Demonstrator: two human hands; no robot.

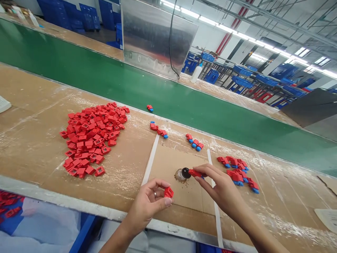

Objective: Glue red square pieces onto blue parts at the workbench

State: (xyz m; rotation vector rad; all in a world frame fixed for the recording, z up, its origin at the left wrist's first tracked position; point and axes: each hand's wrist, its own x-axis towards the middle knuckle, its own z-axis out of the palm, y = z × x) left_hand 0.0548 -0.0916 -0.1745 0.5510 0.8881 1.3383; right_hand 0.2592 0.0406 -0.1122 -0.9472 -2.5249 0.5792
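Note:
My left hand pinches a small red plastic block between thumb and fingers, a square recess facing up. In my right hand is a red plastic piece with a little blue showing under the fingers. Its tip meets or nearly meets the black round top of a small glass jar, which is tilted on a cardboard sheet. Brown specks lie around the jar. To the left is a big pile of red blocks; red-and-blue pieces lie in a group to the right.
Beyond the work table runs a green conveyor belt. One red-and-blue piece sits at its near edge, and several more lie along the table's back. A metal panel and a white bottle stand beyond the belt.

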